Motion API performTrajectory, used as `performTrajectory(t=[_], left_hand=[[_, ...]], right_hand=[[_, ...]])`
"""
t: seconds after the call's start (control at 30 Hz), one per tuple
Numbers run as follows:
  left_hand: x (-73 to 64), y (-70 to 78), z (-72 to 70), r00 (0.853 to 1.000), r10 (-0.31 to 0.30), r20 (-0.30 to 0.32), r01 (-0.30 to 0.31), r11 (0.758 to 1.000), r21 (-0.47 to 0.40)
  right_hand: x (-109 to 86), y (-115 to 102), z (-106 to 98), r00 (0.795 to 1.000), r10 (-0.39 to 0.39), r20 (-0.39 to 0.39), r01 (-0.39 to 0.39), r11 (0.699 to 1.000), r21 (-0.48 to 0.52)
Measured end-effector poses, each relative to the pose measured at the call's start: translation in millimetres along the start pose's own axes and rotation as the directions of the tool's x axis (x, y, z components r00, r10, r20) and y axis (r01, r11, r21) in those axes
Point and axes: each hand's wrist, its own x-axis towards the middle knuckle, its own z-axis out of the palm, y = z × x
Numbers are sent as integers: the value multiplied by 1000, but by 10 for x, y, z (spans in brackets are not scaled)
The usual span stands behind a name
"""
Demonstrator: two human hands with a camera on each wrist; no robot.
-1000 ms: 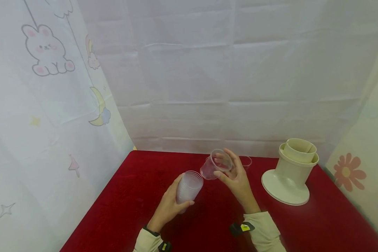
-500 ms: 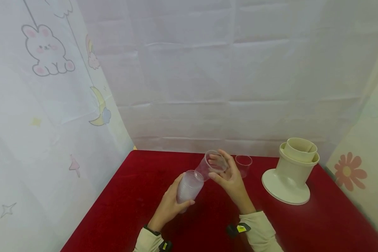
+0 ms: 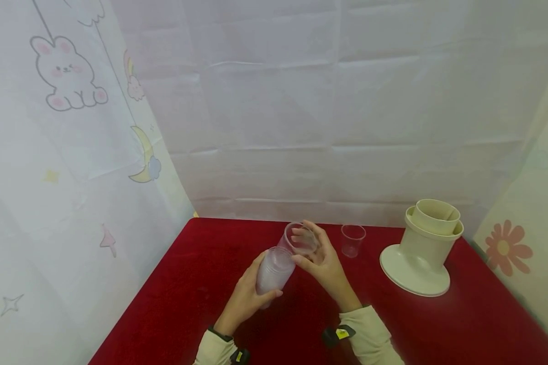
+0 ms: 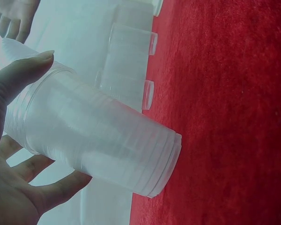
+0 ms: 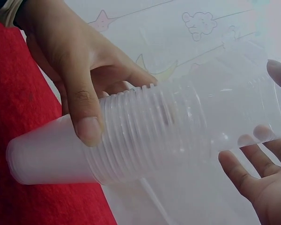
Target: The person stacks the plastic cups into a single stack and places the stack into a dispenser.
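In the head view my left hand grips a tilted stack of clear plastic cups, thumb on the near side. My right hand holds a single clear plastic cup near its rim, thumb and fingers on opposite sides. The right wrist view shows that cup lying in line with the stack, its base end overlapping the stack's mouth. The stack's narrow bottom points down over the red cloth in the left wrist view.
One clear cup stands upright on the red cloth, right of the right hand. Two cup shapes, one a standing cup, show in the left wrist view. A cream plastic stand is at the far right, before a white cloth backdrop.
The right hand has moved left with its cup, bringing it over the stack's mouth. The standing cup behind it has come into full view. The left hand and stack have barely moved.
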Motion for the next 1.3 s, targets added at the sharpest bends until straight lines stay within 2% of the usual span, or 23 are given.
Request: performTrajectory(t=[0.2, 0.43, 0.67, 0.87, 1.3], left_hand=[[1, 1, -6, 1000, 7, -1, -7, 1000, 6], [-11, 3, -17, 1000, -9, 12, 9, 1000, 2], [-18, -1, -19, 1000, -22, 18, 22, 1000, 7], [-12, -13, -14, 1000, -6, 14, 5, 1000, 11], [-18, -24, -7, 1000, 1, 2, -1, 1000, 13]], right_hand=[[-11, 72, 43, 1000, 3, 28, -1, 998, -70], [-57, 124, 79, 999, 44, 19, -38, 976, -215], [-87, 196, 93, 997, 66, 49, -53, 971, -233], [-91, 232, 91, 995, 69, 68, -51, 968, -247], [-146, 319, 80, 988, 134, 71, -110, 955, -274]])
